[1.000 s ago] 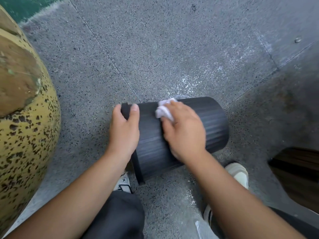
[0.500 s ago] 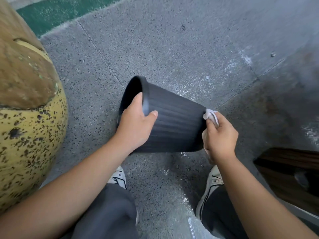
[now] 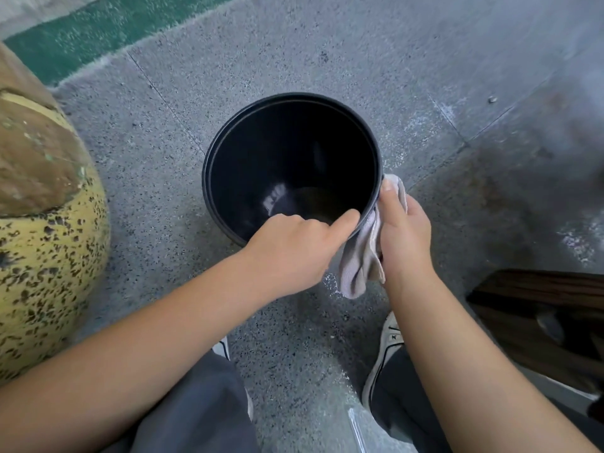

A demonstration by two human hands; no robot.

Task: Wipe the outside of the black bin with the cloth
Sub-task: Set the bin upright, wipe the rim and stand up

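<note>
The black bin [image 3: 228, 138] stands upright on the speckled grey floor, its round mouth facing me and its inside dark. My left hand [image 3: 294, 253] grips the near rim, thumb hooked over the edge and fingers on the outer wall. My right hand [image 3: 403, 233] presses a pale grey cloth [image 3: 359, 259] against the outside of the bin at its right near side. The cloth hangs loose below my fingers. The bin's outer wall is mostly hidden from this angle.
A large yellow speckled ball-shaped object [image 3: 42, 243] with a brown top stands close at the left. A dark wooden bench or slat [image 3: 539, 308] lies at the right. A green strip [image 3: 108, 31] runs along the far floor. My white shoes [image 3: 389, 348] sit just behind the bin.
The bin went from lying on its side to standing upright with its mouth up. My left hand shifted to the near rim; my right hand with the cloth moved to the right outer wall.
</note>
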